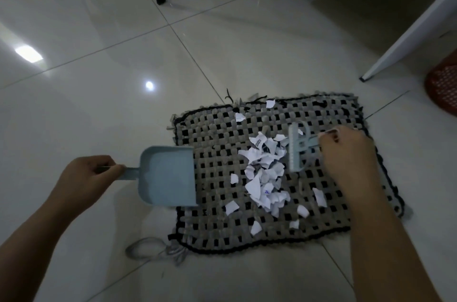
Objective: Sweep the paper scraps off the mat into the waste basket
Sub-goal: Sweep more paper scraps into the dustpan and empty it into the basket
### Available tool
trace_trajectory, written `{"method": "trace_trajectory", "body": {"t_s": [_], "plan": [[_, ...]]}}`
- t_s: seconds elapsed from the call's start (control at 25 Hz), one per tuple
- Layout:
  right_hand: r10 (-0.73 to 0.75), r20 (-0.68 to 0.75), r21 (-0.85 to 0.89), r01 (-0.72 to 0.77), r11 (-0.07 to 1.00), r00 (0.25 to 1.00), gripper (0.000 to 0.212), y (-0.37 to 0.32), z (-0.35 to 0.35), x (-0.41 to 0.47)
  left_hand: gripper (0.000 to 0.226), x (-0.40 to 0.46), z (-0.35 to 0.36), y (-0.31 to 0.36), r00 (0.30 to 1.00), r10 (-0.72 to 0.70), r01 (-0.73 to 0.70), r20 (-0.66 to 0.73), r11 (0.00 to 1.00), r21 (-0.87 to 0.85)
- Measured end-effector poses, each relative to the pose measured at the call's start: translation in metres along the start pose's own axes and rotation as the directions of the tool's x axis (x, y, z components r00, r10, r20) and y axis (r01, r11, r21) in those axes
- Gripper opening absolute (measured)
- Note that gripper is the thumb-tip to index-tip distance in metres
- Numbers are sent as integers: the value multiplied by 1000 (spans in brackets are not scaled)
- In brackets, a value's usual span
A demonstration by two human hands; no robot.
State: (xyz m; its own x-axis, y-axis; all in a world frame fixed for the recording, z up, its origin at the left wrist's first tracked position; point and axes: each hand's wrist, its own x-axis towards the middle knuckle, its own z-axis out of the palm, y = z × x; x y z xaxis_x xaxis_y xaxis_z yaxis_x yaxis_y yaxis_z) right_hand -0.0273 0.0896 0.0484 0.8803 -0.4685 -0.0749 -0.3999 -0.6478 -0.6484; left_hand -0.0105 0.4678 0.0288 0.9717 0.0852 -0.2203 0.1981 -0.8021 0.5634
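Push the paper scraps [265, 173] in one slow sweep across the mat [346, 207] into the dustpan [168, 175], keeping its front edge flat on the mat. The right hand [346, 160] is closed around the little brush [299, 148], just beside the pile. The left hand [86, 178] is closed tight on the dustpan handle. The red basket [442, 86] waits far right.

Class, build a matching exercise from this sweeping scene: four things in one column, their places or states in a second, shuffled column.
Things:
1. dustpan
2. brush
3. paper scraps
4. waste basket

Places or states:
A. red, at the right edge of the view
B. held in the left hand, empty
C. heaped mid-mat
D. held in the right hand

Pairs: 1-B, 2-D, 3-C, 4-A
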Motion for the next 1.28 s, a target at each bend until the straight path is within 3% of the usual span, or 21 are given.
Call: {"method": "trace_trajectory", "body": {"t_s": [0.16, 0.32, 0.56, 0.8, 0.92, 1.08, 1.16, 1.28], "plan": [[52, 6, -170, -50, 984, 999, 49, 24, -5, -5, 31, -15, 42, 29, 988, 84, -96, 133, 992, 87], [2, 83, -234, 18, 972, 997, 49, 16, 18, -27, 36, -25, 61, 30, 994, 43, -45, 96, 999, 25], [-96, 119, -136, 113, 984, 988, 27, -1, 54, -66, 39, -44, 72, 33, 998, 47, -48, 39, 998, 37], [-268, 79, -61, 273, 960, 960, 31, -17, 63, -72, 36, -54, 85, 25, 1000, 16, -16, 14, 1000, 4], [-243, 102, -89, 252, 964, 965, 26, -10, 41, -46, 36, -53, 83, 23, 1000, 16, -17, -15, 999, -33], [-146, 26, -283, 148, 948, 989, 18, -1, 20, 4, 36, -52, 84, 22, 999, 23, -24, -37, 999, -48], [-85, 95, -390, 116, 913, 992, 20, -4, 24, 21, 35, -51, 85, 21, 999, 31, -33, -38, 999, -42], [-127, 299, -486, 265, 833, 946, 20, -22, 38, 21, 35, -51, 87, 19, 999, 31, -33, -41, 998, -55]]}}
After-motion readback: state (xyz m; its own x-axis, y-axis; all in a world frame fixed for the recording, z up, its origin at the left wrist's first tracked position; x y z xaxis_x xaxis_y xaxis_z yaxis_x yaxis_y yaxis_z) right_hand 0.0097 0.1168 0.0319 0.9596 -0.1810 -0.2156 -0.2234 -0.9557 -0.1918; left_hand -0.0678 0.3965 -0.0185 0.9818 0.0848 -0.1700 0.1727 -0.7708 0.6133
